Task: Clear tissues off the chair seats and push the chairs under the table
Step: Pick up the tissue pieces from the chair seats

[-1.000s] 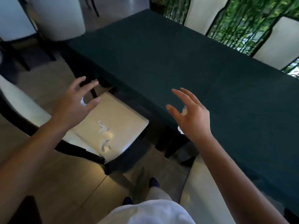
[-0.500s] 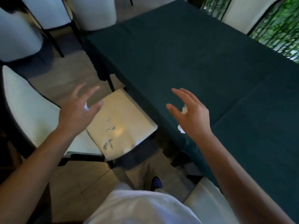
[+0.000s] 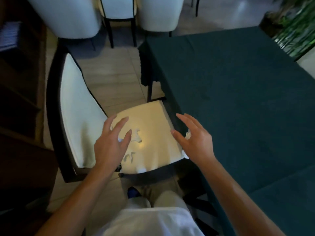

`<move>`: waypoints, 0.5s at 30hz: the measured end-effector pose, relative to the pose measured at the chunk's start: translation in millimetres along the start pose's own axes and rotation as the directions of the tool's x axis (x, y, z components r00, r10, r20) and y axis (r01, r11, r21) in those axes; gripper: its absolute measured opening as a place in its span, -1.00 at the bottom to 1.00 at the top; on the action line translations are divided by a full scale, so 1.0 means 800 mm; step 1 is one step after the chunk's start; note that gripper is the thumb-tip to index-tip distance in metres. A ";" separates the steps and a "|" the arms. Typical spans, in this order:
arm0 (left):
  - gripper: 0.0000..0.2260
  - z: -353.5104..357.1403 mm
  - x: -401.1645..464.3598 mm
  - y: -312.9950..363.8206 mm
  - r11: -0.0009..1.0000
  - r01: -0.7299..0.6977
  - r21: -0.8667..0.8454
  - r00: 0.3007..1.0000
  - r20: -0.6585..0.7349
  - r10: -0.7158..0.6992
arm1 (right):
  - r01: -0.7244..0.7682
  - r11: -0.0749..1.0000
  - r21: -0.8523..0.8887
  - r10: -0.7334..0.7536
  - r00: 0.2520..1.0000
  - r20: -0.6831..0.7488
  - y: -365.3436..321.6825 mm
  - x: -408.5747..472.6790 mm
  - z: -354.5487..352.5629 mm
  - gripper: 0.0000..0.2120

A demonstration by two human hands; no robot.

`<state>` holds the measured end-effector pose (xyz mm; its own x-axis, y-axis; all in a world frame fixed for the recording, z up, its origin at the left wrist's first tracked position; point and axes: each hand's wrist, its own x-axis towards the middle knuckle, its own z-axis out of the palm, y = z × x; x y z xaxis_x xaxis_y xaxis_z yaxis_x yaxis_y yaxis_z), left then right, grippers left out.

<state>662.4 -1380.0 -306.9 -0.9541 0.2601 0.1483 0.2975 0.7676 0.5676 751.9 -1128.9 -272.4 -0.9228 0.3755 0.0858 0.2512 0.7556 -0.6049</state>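
A chair with a cream seat [image 3: 153,116] and a dark frame stands pulled out at the left of the table [image 3: 238,91], which wears a dark green cloth. Crumpled white tissues [image 3: 137,136] lie on the seat, with another scrap [image 3: 129,156] nearer me. My left hand [image 3: 110,147] hovers over the seat's left half with its fingers spread and a small white tissue bit [image 3: 121,139] tucked by the thumb. My right hand [image 3: 196,142] hangs over the seat's right edge, and a tissue wad [image 3: 187,135] shows under its palm.
The chair's white backrest [image 3: 75,108] stands to the left, beside dark wooden furniture [image 3: 20,99]. More white chairs [image 3: 119,7] crowd the far end of the tiled floor. Green plants [image 3: 296,28] rise at the far right. My legs are just in front of the seat.
The view has swung left and down, so the chair seat now lies right under both hands. Both hands have lowered toward the seat, keeping their tissue bits.
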 end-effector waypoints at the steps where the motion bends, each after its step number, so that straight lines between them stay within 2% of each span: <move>1: -0.62 0.003 0.001 -0.008 1.000 0.001 -0.017 1.000 -0.029 -0.002 | 0.014 1.000 0.002 -0.014 1.000 0.022 -0.005 0.010 0.010 -0.47; 7: -0.56 0.032 0.001 -0.038 0.998 0.063 -0.028 0.997 -0.038 -0.064 | 0.093 0.995 0.021 -0.095 0.977 0.191 -0.012 0.082 0.083 -0.48; 10: -0.50 0.068 -0.004 -0.052 0.974 0.225 -0.019 0.973 0.046 -0.224 | 0.096 0.995 0.024 -0.099 0.953 0.286 0.001 0.122 0.130 -0.46; 15: -0.50 0.138 0.002 -0.082 0.874 0.481 0.073 0.871 0.075 -0.486 | 0.146 0.989 -0.022 -0.121 0.889 0.442 0.051 0.161 0.220 -0.45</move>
<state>645.3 -1365.9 -433.2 -0.9729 -0.1026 -0.2071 -0.1966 0.8388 0.5078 592.0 -1143.8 -425.5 -0.9798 0.0048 -0.2001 0.1200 0.8142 -0.5681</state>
